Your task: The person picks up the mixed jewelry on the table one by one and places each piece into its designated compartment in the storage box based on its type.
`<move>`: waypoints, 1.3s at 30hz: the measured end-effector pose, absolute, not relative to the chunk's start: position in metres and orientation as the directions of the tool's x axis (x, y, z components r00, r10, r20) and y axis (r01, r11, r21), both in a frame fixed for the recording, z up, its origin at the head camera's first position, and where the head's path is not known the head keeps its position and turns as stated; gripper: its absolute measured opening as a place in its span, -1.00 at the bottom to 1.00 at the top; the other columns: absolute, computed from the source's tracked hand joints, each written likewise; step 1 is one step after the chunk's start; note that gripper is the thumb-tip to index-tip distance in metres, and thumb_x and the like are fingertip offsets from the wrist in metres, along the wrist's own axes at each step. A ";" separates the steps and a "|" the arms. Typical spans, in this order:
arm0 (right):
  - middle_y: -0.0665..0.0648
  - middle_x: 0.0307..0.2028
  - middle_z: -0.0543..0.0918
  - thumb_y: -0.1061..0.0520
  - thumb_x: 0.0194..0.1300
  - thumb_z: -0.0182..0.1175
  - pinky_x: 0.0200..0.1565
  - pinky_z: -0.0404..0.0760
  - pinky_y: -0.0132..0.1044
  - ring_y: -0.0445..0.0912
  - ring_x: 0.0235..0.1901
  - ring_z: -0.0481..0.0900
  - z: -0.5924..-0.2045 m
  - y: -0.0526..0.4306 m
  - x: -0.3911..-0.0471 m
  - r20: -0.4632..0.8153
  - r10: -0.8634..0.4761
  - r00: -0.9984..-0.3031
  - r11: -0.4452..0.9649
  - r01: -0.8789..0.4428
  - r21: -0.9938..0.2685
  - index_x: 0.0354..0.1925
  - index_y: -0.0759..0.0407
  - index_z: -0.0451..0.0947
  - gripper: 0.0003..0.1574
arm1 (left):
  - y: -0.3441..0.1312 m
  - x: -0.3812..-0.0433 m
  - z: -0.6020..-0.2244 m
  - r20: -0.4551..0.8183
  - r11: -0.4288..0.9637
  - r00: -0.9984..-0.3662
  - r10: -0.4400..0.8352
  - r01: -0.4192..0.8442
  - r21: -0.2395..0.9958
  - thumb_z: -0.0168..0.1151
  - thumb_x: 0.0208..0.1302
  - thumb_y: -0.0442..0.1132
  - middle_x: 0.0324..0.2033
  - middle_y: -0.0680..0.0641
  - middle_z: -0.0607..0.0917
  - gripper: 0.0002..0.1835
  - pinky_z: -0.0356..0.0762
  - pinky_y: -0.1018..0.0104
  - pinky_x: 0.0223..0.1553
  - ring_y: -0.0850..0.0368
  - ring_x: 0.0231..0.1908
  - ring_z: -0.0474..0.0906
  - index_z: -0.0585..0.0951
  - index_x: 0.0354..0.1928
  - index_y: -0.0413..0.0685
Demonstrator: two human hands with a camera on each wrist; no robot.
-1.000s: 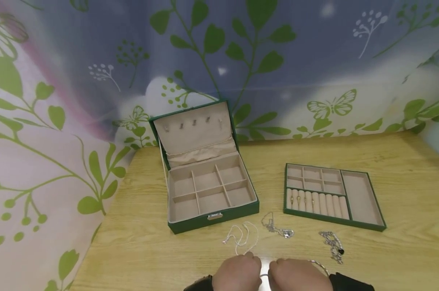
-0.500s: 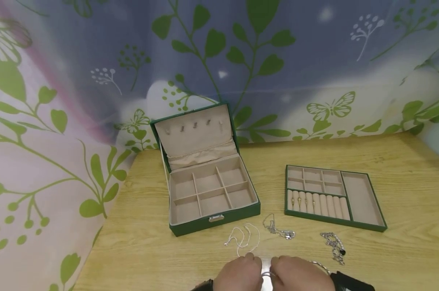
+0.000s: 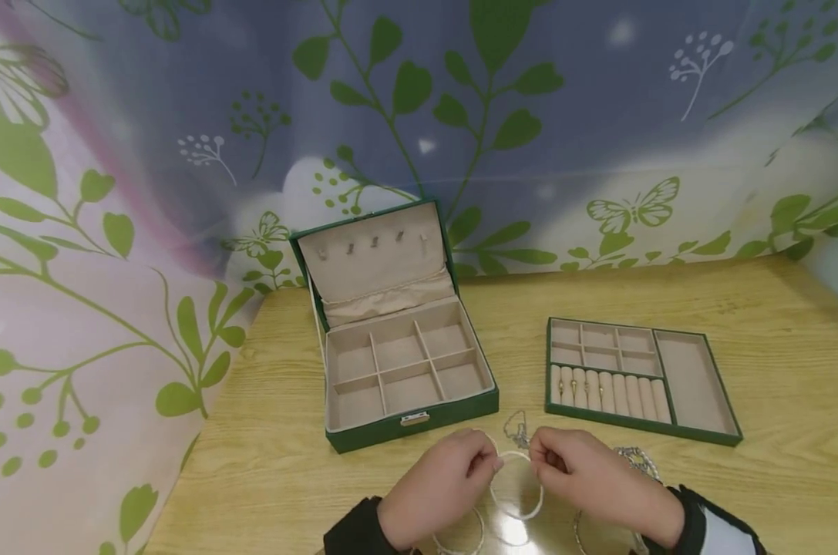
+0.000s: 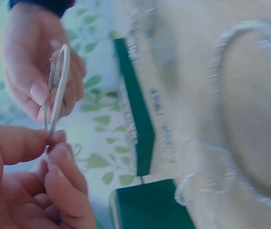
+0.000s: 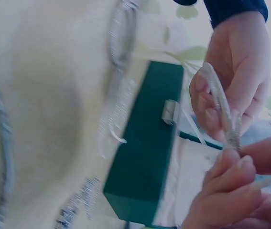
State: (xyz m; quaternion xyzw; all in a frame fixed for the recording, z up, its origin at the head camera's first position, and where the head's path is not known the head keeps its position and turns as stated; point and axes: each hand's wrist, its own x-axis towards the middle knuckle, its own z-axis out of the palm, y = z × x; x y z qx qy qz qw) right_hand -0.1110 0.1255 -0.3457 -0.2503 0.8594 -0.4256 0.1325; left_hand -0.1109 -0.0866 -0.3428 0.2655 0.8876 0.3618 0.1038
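A thin silver bangle [image 3: 516, 518] with a twisted surface is held up between both hands over the table front. My left hand [image 3: 435, 486] pinches its left side between thumb and fingers. On the opposite side, my right hand [image 3: 602, 478] pinches it the same way. Both wrist views show the bangle nearly edge-on, its rim [image 4: 61, 90] spanning the two sets of fingertips. Below the left hand lies another bangle [image 3: 483, 530], partly covered. A further bangle [image 3: 577, 530] shows beneath the right forearm. Behind the hands, a silver necklace [image 3: 517, 433] lies partly hidden.
A green jewelry box [image 3: 460, 406] stands with its lid raised, its beige compartments visible. Right of it lies a green-edged tray [image 3: 634, 423] with several gold rings in its ring rolls. A silver chain [image 3: 644, 461] lies by the right forearm. A patterned cloth [image 3: 571, 177] hangs behind the table.
Both hands have risen and moved forward from the bottom edge, bringing the bangle into full view. They now cover parts of the necklaces and expose bangles lying on the table.
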 end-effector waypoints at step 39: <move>0.12 -0.41 0.47 0.11 0.45 0.00 -0.46 0.48 -0.31 -0.10 -0.49 0.42 -0.289 0.105 -0.172 0.152 -0.422 -0.894 0.392 -0.331 -0.858 -0.26 0.22 0.39 -0.81 | -0.133 -0.158 -0.293 0.156 0.360 -0.925 0.347 0.285 0.888 -0.01 0.45 -0.18 -0.34 -0.06 0.52 -0.79 0.42 0.37 -0.34 0.09 -0.36 0.45 0.52 -0.08 -0.15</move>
